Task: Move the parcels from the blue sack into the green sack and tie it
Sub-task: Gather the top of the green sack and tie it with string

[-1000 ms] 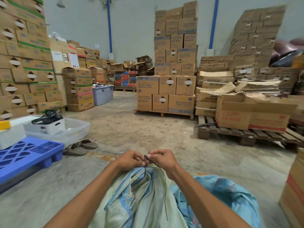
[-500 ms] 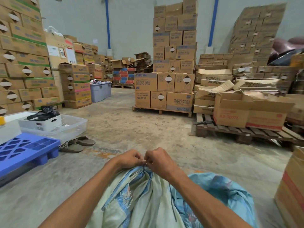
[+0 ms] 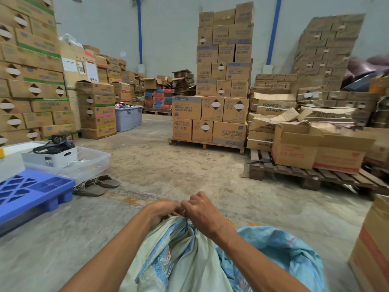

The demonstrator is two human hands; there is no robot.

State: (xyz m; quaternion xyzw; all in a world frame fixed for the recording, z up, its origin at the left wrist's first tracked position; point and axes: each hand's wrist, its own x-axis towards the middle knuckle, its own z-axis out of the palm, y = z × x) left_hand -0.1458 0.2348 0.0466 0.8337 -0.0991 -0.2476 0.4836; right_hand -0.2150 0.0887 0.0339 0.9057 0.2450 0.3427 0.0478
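Observation:
The pale green sack (image 3: 189, 262) stands between my forearms at the bottom centre, its mouth gathered into a bunch. Both hands meet at that bunch. My left hand (image 3: 161, 210) grips the gathered neck from the left. My right hand (image 3: 202, 209) pinches a thin dark tie (image 3: 186, 223) that hangs down over the neck. The blue sack (image 3: 284, 249) lies slumped just right of the green one, behind my right forearm. No parcels are visible; the green sack's contents are hidden.
A blue plastic pallet (image 3: 31, 190) and a clear tub (image 3: 90, 163) sit at the left, with a pair of sandals (image 3: 96, 185) beside them. Wooden pallets (image 3: 305, 175) stacked with cardboard boxes stand ahead and right. A box (image 3: 372, 249) is close at the right edge.
My hands have stayed at the sack's neck, moving closer together and working the tie. The view has shifted slightly.

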